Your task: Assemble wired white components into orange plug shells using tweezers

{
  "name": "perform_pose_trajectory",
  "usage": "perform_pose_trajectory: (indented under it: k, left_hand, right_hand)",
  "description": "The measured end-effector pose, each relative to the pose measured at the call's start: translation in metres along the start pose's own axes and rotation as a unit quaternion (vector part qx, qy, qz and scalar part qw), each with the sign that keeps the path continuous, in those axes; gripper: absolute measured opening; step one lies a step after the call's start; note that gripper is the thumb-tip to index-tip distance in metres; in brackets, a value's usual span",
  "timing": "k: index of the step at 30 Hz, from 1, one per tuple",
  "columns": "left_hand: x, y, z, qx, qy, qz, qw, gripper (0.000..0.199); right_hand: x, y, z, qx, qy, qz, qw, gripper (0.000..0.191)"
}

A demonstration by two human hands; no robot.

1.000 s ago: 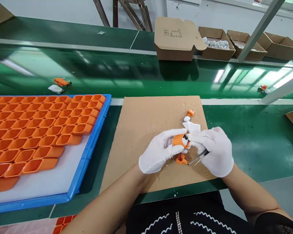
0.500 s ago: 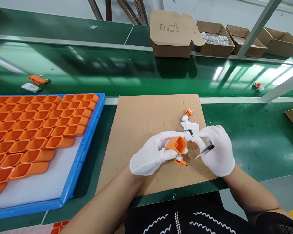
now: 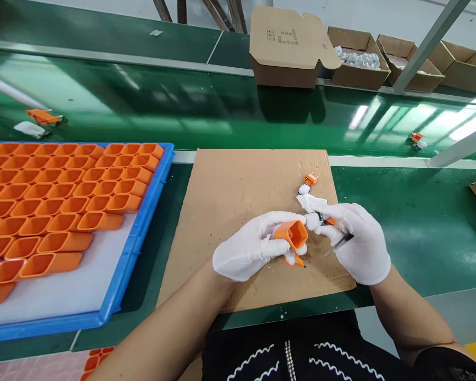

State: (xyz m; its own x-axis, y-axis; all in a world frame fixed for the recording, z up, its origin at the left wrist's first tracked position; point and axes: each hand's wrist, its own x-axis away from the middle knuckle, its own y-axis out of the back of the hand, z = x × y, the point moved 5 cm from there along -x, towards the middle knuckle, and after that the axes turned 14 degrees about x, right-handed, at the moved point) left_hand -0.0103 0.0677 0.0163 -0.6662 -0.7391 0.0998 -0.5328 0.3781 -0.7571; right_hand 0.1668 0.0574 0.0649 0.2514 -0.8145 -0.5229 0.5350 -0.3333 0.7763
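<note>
My gloved left hand [image 3: 248, 248] is closed around a hollow orange plastic shell [image 3: 289, 233], its open end facing up toward me. Below those fingers an orange plug piece [image 3: 297, 261] shows in part. My gloved right hand [image 3: 359, 246] keeps tweezers [image 3: 343, 242] tucked in the palm, points down-left. Its thumb and forefinger pinch a small circuit assembly with an orange end [image 3: 329, 221] and a white part [image 3: 312, 221] near my left fingertips. Behind them lie a white scrap [image 3: 307, 201] and another orange plug [image 3: 310, 180] with a white part.
A cardboard sheet [image 3: 230, 196] covers the bench under my hands. At left stands a blue tray [image 3: 133, 259] with rows of orange shells [image 3: 59, 219]. Cardboard boxes [image 3: 285, 74] line the back shelf, one with white parts [image 3: 359, 58]. Plug assemblies [image 3: 43, 117] lie on the green belt.
My right fingers have closed on the circuit assembly, which now lies level between the two hands. The shell stays in my left hand. The whole view has shifted slightly.
</note>
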Motion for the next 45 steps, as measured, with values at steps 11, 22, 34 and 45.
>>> perform_pose_trajectory:
  k: [11,22,34,45]
  left_hand:
    - [0.007,-0.006,0.0,0.069,0.059,0.009,0.996,0.045]
    - [0.006,-0.001,-0.009,-0.012,-0.084,-0.05,0.995,0.044]
    - [0.005,-0.004,-0.007,-0.006,-0.075,-0.031,0.997,0.041]
    - [0.003,-0.007,-0.005,0.0,-0.08,-0.01,0.997,0.036]
  right_hand:
    - [-0.004,0.001,0.005,-0.062,-0.018,0.003,0.998,0.027]
    - [-0.001,0.015,0.01,-0.145,-0.022,-0.023,0.989,0.03]
    - [0.003,0.013,0.019,-0.065,0.043,-0.035,0.996,0.034]
    - [0.003,0.01,0.026,-0.014,0.049,-0.025,0.998,0.03]
